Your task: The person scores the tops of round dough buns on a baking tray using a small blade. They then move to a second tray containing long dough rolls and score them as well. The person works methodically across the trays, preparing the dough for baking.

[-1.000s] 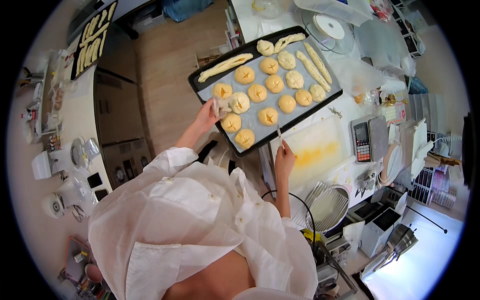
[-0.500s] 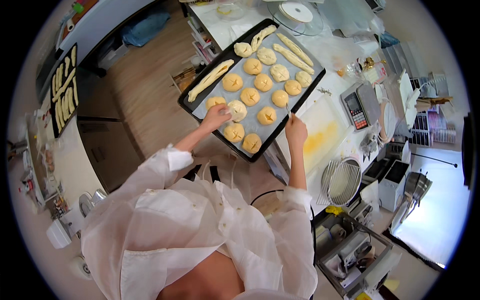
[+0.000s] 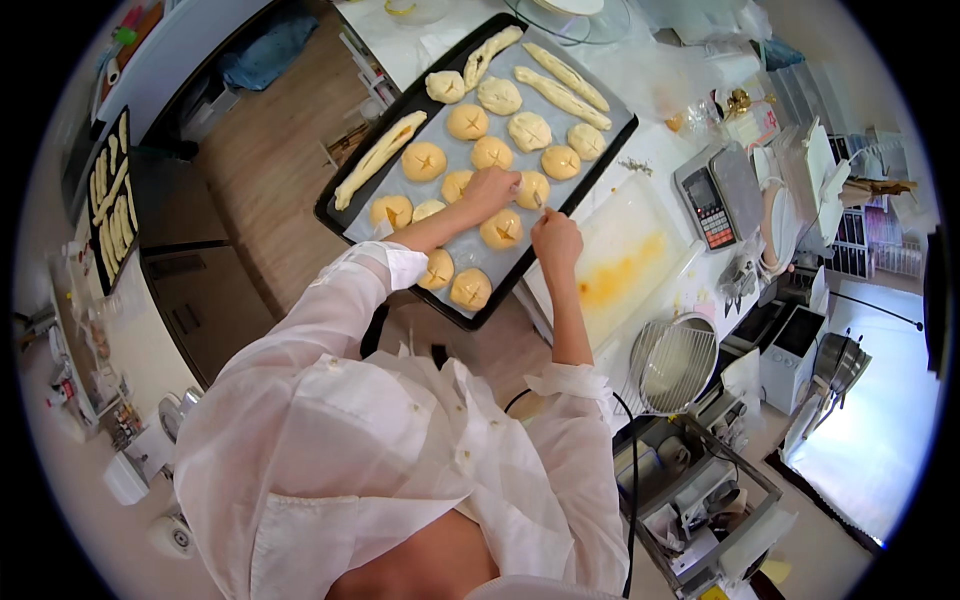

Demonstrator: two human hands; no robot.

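**A:** So your left hand (image 3: 492,186) is out over the middle of the baking tray (image 3: 345,196), fingers curled down and resting on one of the round dough buns (image 3: 531,189). Looks like you're pinching or steadying it with the fingertips, not a wide-open hand at all. That bun sits about in the centre of the tray, on the grey liner sheet (image 3: 600,105).

**B:** And the right?

**A:** Your right hand (image 3: 556,238) is just right of the left one, near the tray's right edge. Fingers are bunched tight around something thin, maybe a small blade (image 3: 541,203), poking up toward that same bun. It's too small to say for sure what it is, or whether the tip actually touches the dough.

**B:** What's around them?

**A:** More round buns with crosses cut in the top, one right under your hands (image 3: 500,229) and a couple nearer you at the tray's near end (image 3: 470,288). Long dough sticks (image 3: 378,158) lie along the left edge and the far end. Off to the right there's a white board with a yellow smear (image 3: 625,268), a kitchen scale (image 3: 708,207) further right, and a round wire rack (image 3: 672,362) nearer you.
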